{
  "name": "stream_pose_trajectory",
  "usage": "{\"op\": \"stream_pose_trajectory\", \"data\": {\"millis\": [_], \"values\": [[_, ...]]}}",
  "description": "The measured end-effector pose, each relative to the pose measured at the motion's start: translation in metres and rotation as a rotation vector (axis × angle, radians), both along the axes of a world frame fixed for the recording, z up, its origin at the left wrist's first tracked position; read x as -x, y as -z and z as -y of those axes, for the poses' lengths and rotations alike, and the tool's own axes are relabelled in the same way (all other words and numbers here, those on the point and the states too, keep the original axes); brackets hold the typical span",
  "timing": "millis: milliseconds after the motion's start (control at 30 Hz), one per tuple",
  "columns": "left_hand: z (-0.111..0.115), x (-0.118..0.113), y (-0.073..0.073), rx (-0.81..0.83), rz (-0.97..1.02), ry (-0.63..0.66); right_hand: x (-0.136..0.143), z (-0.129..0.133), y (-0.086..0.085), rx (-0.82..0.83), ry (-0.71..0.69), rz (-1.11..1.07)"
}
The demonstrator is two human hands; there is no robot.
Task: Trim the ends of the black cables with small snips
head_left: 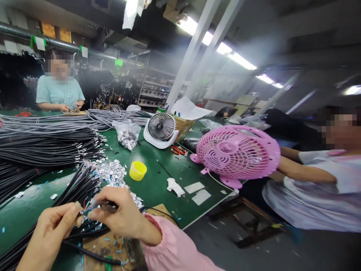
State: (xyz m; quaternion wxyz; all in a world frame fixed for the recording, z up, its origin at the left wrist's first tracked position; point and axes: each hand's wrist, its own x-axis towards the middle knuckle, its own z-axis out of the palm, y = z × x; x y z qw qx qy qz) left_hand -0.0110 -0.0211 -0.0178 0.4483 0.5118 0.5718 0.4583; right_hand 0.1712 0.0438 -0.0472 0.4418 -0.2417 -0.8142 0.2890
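- The left hand (58, 222) pinches the base of some coloured wires (87, 207) above the near side of the table (158, 177).
- The right hand (121, 214) narrows around their tips; whether it grips them, I cannot tell.
- These wires are already bared and spread.
- Foil scraps (113, 171) suggest much stripping is done.
- Many black cables (81, 184) lie alongside; how many remain unworked is unclear.

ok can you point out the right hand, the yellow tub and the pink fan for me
Right hand (122, 211): head view, on the back of the hand
Yellow tub (137, 174): head view, on its outer wall
Pink fan (228, 147): head view, on its round hub
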Motion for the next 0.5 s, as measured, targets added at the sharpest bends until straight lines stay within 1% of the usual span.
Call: {"op": "stream_pose_trajectory", "data": {"millis": [67, 133, 200, 233, 267, 300, 367, 433, 467, 500], "values": [[-0.001, 0.003, 0.004, -0.038, -0.074, 0.034, 0.001, -0.001, -0.002, -0.047, -0.060, 0.032], [-0.003, 0.002, 0.005, -0.085, -0.125, 0.022, 0.000, -0.001, -0.006, -0.133, -0.119, 0.055], [-0.006, -0.002, 0.003, -0.095, -0.139, -0.007, 0.001, -0.001, -0.011, -0.226, -0.147, 0.064], [-0.007, -0.003, 0.001, -0.087, -0.139, -0.015, 0.002, -0.001, -0.014, -0.242, -0.149, 0.070], [-0.007, -0.005, -0.002, -0.070, -0.133, -0.020, 0.004, -0.002, -0.016, -0.221, -0.153, 0.071], [-0.007, -0.006, -0.005, -0.045, -0.120, -0.017, 0.007, -0.003, -0.019, -0.159, -0.168, 0.069], [-0.007, -0.006, -0.009, -0.022, -0.053, -0.021, 0.017, -0.007, -0.023, 0.082, -0.238, 0.043], [-0.006, -0.005, -0.010, -0.032, 0.038, -0.041, 0.029, -0.011, -0.027, 0.322, -0.289, -0.027], [-0.007, -0.004, -0.009, -0.052, 0.082, -0.072, 0.035, -0.013, -0.028, 0.353, -0.273, -0.058], [-0.007, -0.004, -0.007, -0.068, 0.115, -0.107, 0.040, -0.015, -0.030, 0.306, -0.237, -0.067]]}}
